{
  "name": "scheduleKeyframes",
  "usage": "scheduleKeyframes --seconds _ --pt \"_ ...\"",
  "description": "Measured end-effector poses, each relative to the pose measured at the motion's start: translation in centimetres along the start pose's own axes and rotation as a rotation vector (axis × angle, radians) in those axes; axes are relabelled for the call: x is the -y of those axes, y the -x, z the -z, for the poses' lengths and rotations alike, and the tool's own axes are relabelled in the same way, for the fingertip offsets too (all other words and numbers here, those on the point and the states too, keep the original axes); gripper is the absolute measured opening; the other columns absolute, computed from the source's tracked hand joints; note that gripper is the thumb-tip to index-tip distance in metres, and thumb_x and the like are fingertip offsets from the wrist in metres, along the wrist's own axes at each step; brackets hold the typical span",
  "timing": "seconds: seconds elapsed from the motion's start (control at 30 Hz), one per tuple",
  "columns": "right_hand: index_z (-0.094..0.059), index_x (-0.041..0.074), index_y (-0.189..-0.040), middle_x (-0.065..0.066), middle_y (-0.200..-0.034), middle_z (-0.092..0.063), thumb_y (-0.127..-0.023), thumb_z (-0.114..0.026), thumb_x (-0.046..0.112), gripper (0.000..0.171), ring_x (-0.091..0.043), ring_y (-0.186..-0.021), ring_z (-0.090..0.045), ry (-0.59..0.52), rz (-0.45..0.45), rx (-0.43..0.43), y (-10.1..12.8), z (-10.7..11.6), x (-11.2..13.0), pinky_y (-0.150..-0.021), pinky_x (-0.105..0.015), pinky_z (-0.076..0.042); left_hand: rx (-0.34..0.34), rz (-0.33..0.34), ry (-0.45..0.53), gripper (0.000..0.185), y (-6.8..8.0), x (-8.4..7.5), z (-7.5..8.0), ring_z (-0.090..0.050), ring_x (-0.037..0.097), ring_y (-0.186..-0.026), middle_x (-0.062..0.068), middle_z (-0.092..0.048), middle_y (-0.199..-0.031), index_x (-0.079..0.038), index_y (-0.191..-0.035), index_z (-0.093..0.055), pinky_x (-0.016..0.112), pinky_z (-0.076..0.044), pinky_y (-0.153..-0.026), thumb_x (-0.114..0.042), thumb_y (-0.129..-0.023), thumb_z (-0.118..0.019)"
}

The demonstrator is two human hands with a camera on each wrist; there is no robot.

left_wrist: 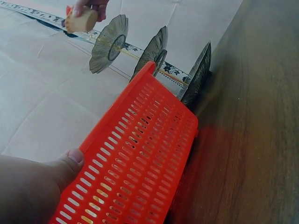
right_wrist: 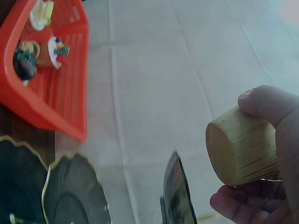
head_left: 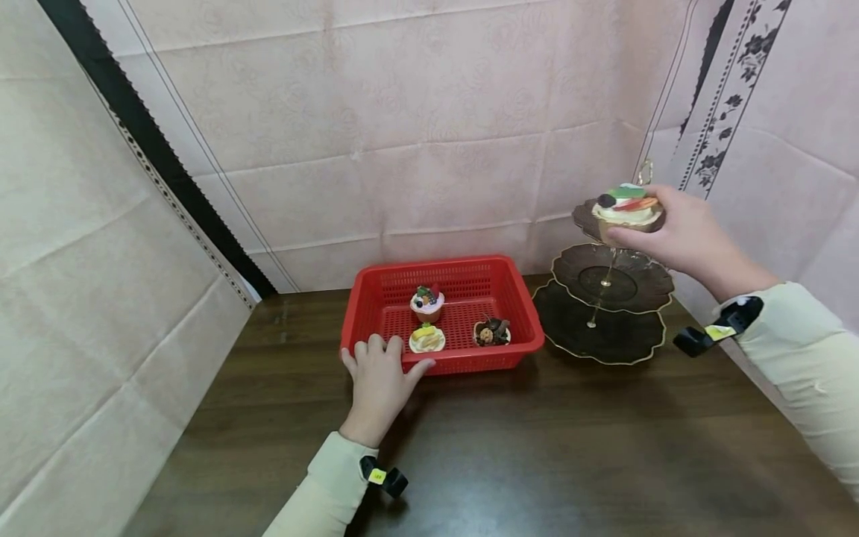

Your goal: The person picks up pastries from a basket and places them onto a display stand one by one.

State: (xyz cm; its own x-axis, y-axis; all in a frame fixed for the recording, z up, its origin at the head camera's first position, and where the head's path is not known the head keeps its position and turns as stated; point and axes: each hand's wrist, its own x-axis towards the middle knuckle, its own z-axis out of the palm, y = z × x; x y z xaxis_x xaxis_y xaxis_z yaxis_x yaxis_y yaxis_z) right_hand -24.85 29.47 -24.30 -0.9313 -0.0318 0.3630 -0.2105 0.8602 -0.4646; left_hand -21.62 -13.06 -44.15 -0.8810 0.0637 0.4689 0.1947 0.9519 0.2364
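My right hand (head_left: 698, 235) holds a cupcake (head_left: 627, 210) topped with cream, fruit and a green piece, fingers and thumb around its sides. In the right wrist view the cupcake's tan base (right_wrist: 240, 147) is apart from the top plate (right_wrist: 178, 191), above it. The three-tier cake stand (head_left: 597, 324) has dark, scalloped, gold-edged plates. My left hand (head_left: 379, 384) grips the front rim of a red plastic basket (head_left: 506, 358), its thumb (left_wrist: 72, 161) against the outer side. Inside lie a berry cupcake (head_left: 427, 303), a lemon-yellow cupcake (head_left: 427, 339) and a chocolate cupcake (head_left: 492, 332).
Basket and stand are side by side at the back of a dark wooden table (head_left: 510, 447). Pale cloth (head_left: 403, 149) hangs behind and at both sides. A gold ring handle (head_left: 646, 171) tops the stand, close to my right hand.
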Motion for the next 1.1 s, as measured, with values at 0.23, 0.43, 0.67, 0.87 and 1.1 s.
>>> scheduleKeyframes --seconds 0.23,0.43,0.67,0.87,1.1 --pt "-0.046 0.002 -0.139 -0.027 -0.121 -0.057 -0.087 -0.075 0.053 0.079 -0.042 -0.105 -0.052 0.008 -0.022 -0.015 0.6 1.2 -2.4 -0.072 -0.044 -0.039 -0.002 0.001 -0.004 0.061 0.0 0.2 -0.1 -0.047 0.037 -0.101 0.013 -0.054 -0.097 -0.008 -0.103 -0.065 0.077 -0.021 -0.105 -0.065 -0.082 -0.073" --pt "-0.048 0.002 -0.138 -0.029 -0.121 -0.057 -0.087 -0.074 0.053 0.077 -0.044 -0.105 -0.051 0.015 -0.037 -0.031 0.4 1.8 -4.0 -0.071 -0.044 -0.038 -0.009 0.001 -0.005 0.060 0.0 0.4 -0.2 -0.047 0.037 -0.101 0.013 -0.053 -0.095 -0.009 -0.101 -0.064 0.077 -0.021 -0.104 -0.064 -0.082 -0.074" --pt "-0.040 0.000 -0.147 -0.034 -0.127 -0.053 -0.089 -0.072 0.053 0.086 -0.048 -0.110 -0.048 0.033 -0.064 -0.005 0.3 2.1 -5.7 -0.074 -0.047 -0.038 -0.007 0.001 -0.002 0.060 0.1 0.3 -0.4 -0.047 0.036 -0.100 0.013 -0.053 -0.096 -0.009 -0.102 -0.064 0.076 -0.021 -0.104 -0.064 -0.082 -0.074" --pt "-0.035 -0.003 -0.151 -0.037 -0.130 -0.050 -0.089 -0.069 0.056 0.092 -0.050 -0.113 -0.047 0.053 -0.095 -0.004 -0.2 2.0 -7.0 -0.076 -0.051 -0.039 -0.001 0.005 -0.006 0.060 0.1 0.2 -0.4 -0.047 0.037 -0.102 0.013 -0.053 -0.097 -0.009 -0.103 -0.064 0.076 -0.021 -0.104 -0.064 -0.082 -0.074" --pt "-0.033 -0.006 -0.150 -0.038 -0.128 -0.050 -0.090 -0.067 0.058 0.095 -0.050 -0.110 -0.048 0.057 -0.123 -0.010 -0.8 1.8 -8.2 -0.076 -0.050 -0.040 -0.009 -0.006 -0.020 0.060 0.1 0.0 -0.3 -0.046 0.037 -0.101 0.013 -0.052 -0.095 -0.009 -0.100 -0.063 0.075 -0.022 -0.104 -0.066 -0.082 -0.072"
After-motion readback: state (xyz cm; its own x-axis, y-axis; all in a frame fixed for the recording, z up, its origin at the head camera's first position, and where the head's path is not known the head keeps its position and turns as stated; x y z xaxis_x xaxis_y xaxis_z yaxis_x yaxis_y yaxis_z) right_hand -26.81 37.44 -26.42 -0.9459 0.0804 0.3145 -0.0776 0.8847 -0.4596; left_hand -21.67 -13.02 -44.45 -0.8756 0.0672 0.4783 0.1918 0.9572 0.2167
